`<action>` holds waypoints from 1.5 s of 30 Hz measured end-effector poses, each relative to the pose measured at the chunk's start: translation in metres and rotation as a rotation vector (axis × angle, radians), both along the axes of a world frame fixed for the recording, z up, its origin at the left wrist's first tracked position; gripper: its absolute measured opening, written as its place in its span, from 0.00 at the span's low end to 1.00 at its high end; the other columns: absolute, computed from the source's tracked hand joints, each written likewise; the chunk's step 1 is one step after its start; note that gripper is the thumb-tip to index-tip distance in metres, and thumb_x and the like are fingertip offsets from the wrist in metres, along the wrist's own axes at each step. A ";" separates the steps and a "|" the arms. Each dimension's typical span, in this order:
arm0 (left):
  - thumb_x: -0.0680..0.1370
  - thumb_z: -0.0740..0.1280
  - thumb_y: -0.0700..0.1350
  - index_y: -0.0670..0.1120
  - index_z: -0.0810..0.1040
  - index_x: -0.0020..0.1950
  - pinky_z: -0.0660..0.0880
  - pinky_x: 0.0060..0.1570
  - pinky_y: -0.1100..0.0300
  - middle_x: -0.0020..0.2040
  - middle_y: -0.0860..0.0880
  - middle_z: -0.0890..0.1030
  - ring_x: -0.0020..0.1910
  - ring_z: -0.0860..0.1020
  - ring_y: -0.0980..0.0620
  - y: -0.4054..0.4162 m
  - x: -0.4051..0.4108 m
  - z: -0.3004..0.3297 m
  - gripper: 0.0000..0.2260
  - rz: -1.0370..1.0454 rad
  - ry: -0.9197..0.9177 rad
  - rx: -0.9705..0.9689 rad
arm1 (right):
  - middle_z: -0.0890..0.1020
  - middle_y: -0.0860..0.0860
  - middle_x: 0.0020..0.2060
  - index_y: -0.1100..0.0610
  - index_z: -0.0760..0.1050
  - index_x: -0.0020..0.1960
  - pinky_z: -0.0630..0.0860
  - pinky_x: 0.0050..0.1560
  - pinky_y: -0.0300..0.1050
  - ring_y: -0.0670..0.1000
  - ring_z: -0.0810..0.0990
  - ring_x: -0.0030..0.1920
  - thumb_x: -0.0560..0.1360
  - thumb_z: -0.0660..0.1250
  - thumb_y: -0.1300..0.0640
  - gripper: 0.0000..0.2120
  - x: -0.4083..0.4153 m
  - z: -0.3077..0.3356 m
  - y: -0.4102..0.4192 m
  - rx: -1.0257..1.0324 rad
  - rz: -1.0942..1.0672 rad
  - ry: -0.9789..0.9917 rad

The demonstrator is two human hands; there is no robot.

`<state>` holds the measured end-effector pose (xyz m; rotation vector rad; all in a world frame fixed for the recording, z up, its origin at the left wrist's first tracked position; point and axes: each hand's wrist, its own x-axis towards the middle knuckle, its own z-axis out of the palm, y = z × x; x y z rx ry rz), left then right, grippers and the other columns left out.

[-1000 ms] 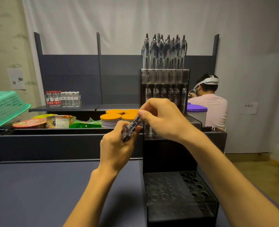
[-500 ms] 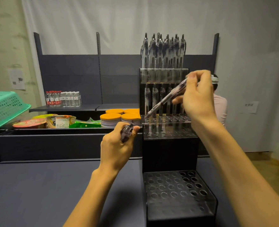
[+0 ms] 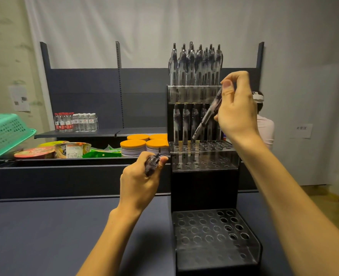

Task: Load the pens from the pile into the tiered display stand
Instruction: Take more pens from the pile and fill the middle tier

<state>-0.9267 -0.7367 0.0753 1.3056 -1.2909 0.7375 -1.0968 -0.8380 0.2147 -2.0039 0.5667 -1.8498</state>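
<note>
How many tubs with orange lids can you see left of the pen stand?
4 orange-lidded tubs, clustered on the shelf just left of the stand's middle tier: front left, front right, back left, back right. The stand may hide more behind it.

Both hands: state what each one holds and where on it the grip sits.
The right hand pinches one pen near its upper end, tip angled down at the middle tier. The left hand grips a bunch of pens around their middle.

Left hand (image 3: 140,176) hides most of its pens (image 3: 152,163).
</note>
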 end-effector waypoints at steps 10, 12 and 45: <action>0.77 0.61 0.59 0.47 0.74 0.45 0.64 0.23 0.64 0.29 0.61 0.69 0.24 0.70 0.57 0.002 0.001 0.003 0.15 0.021 0.002 0.005 | 0.75 0.47 0.34 0.55 0.71 0.58 0.61 0.27 0.32 0.41 0.71 0.30 0.83 0.55 0.52 0.10 0.001 0.010 -0.004 -0.142 -0.184 0.089; 0.77 0.61 0.59 0.47 0.74 0.45 0.65 0.23 0.64 0.29 0.61 0.70 0.25 0.71 0.57 0.002 0.000 0.003 0.16 0.022 -0.003 0.005 | 0.75 0.48 0.35 0.55 0.71 0.58 0.62 0.28 0.35 0.42 0.71 0.30 0.83 0.55 0.52 0.10 0.000 0.010 -0.002 -0.154 -0.195 0.107; 0.77 0.62 0.59 0.45 0.75 0.46 0.68 0.21 0.58 0.31 0.57 0.73 0.25 0.72 0.56 0.003 -0.001 0.003 0.16 0.011 -0.003 0.012 | 0.81 0.50 0.42 0.53 0.77 0.53 0.70 0.40 0.38 0.49 0.79 0.43 0.77 0.68 0.50 0.08 0.018 -0.010 0.018 -0.134 -0.142 0.227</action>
